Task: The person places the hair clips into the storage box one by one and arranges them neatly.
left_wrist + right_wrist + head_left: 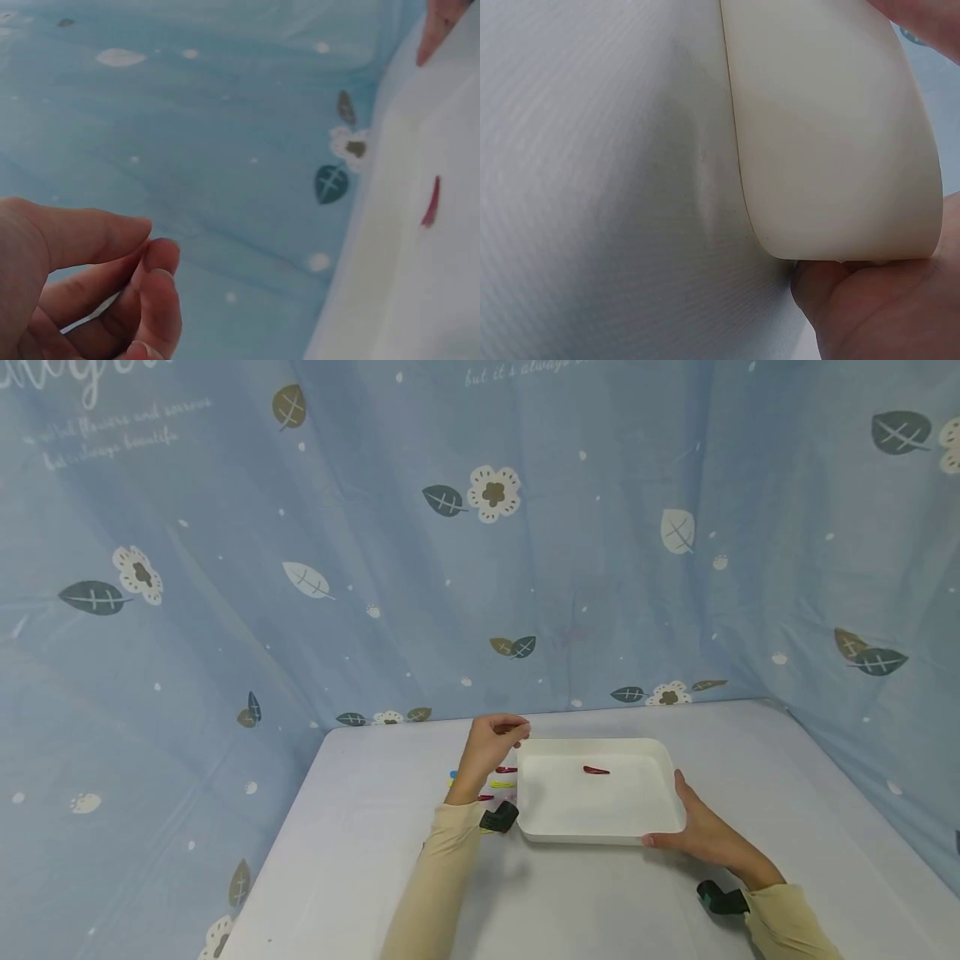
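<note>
A white rectangular tray (600,839) is on the table, its long side toward me. My right hand (705,831) grips its right end, thumb at the front corner and fingers along the side; the right wrist view shows the hand around the tray's wall (840,150). Inside the tray lies one small dark red hair clip (596,770). My left hand (491,745) is held above the tray's back left corner. Its thumb and fingers (161,255) are curled with the tips together, and I see nothing between them.
Left of the tray, partly behind my left forearm, lie several small clips, among them a yellow one (502,785) and a red one (506,770). A patterned blue curtain (570,568) hangs behind the white table (360,827). Both wrists carry small black devices (499,817).
</note>
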`<state>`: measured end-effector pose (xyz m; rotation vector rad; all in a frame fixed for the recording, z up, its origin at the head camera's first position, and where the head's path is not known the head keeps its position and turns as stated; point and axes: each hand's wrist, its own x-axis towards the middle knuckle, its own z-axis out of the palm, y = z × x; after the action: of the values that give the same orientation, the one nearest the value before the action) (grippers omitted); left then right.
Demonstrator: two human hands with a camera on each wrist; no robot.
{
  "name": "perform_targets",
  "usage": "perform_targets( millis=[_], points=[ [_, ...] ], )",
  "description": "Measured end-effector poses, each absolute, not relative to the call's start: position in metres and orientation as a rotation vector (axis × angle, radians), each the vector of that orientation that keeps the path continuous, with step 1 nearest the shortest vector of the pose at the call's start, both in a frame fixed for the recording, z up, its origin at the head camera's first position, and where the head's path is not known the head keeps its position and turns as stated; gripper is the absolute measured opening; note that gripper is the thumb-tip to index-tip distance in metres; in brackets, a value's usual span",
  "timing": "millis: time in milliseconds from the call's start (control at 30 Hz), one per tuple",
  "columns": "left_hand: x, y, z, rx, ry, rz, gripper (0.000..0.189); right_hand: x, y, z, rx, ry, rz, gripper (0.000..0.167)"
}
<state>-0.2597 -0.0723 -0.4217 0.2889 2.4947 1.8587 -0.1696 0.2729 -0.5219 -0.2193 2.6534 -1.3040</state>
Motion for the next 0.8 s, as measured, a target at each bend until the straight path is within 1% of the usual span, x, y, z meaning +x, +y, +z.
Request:
perform_targets(
  millis=[233, 533, 800],
  points=[
    [-0.252, -0.096, -0.414, 0.232, 2.57, 1.891, 0.019, -0.171, 0.273, -0.522, -0.243, 2.651, -1.325, 0.14],
    [-0.24, -0.128, -0.415, 0.184, 2.646, 1.961, 0.023, -0.171, 0.272, -0.521, -0.288, 2.645, -1.367, 0.137],
    [-0.233, -0.148, -0.43, -0.009, 2.626, 2.046, 0.02, -0.17, 0.273, -0.522, -0.222, 2.627, -1.348, 0.14]
  ],
)
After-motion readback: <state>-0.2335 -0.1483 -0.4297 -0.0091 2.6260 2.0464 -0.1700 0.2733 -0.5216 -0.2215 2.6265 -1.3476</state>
